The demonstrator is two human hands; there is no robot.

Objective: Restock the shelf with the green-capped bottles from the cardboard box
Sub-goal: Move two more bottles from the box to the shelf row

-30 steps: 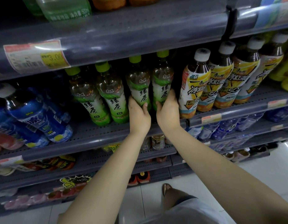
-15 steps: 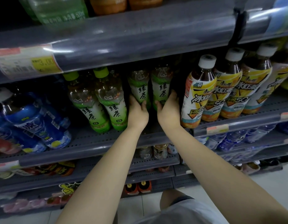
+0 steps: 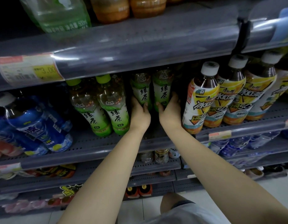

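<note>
Two green-tea bottles stand deep in the grey shelf [image 3: 98, 143], their caps hidden behind the shelf above. My left hand [image 3: 139, 113] grips the lower part of the left bottle [image 3: 141, 91]. My right hand [image 3: 170, 112] grips the lower part of the right bottle [image 3: 163, 89]. Two more green-capped bottles [image 3: 101, 107] stand at the shelf front, just left of my left hand. The cardboard box is out of view.
Yellow-labelled white-capped bottles [image 3: 203, 97] stand right beside my right hand. Blue-labelled bottles [image 3: 31, 125] fill the shelf's left end. The upper shelf edge [image 3: 140, 50] with a price tag [image 3: 28, 70] hangs low over the bottles. Lower shelves hold small drinks; white floor below.
Both hands have pushed the two bottles further back into the shelf, so their green caps are now hidden under the upper shelf. The view has shifted closer.
</note>
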